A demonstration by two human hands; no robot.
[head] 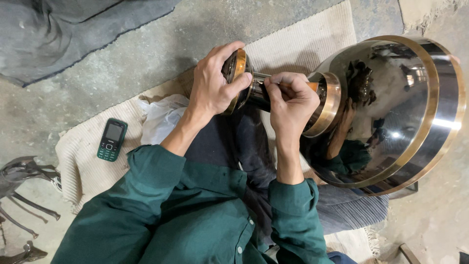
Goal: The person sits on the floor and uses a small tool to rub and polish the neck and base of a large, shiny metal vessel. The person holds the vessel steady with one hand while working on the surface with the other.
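A large polished metal vessel with brass-coloured bands lies on its side across my lap, its stem and round foot pointing left. My left hand wraps over the foot and grips its brass rim. My right hand is closed on a thin tool with an orange handle, held against the dark stem between the foot and the brass collar. The tool's tip is hidden by my fingers. My sleeves are dark green.
A small green mobile phone lies on the beige woven mat to my left, beside a crumpled white plastic bag. Dark metal pieces rest on the concrete floor at the far left. A grey cloth lies at the top left.
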